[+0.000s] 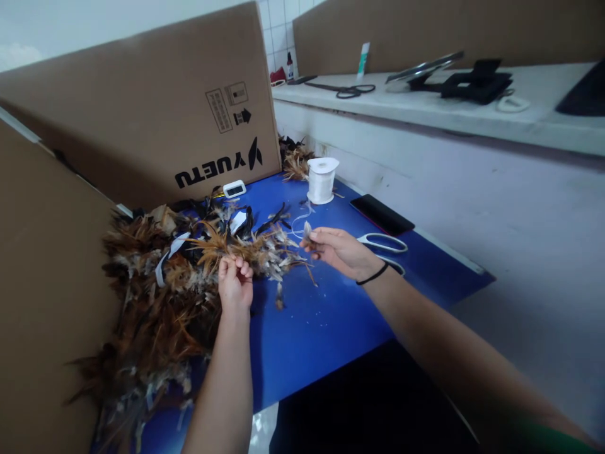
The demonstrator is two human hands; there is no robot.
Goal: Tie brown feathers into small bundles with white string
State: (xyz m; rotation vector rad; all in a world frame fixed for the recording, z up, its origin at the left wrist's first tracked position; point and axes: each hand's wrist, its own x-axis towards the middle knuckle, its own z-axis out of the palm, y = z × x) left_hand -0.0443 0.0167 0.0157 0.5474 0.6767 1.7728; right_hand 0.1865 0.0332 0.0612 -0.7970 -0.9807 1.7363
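Observation:
My left hand (235, 280) is closed in a pinch at the right side of the feather pile, and orange-brown feathers (210, 247) fan out from its fingertips. Between the thumb and fingers of my right hand (333, 249) is a small pale grey feather (307, 229), held over the blue table (312, 328). Loose brown, black and whitish feathers (165, 321) are heaped on the left. Just beyond my right hand stands a spool of white ribbon (322, 183), its loose end curling toward the hand. White-handled scissors (385, 243) lie beside my right wrist, their blades hidden.
A large cardboard box (142, 107) walls off the back, with another cardboard panel (47, 265) at left. A dark phone (382, 213) lies near the right edge. A small white device (234, 188) rests by the box. Black scissors (350, 90) are on the ledge (401, 104).

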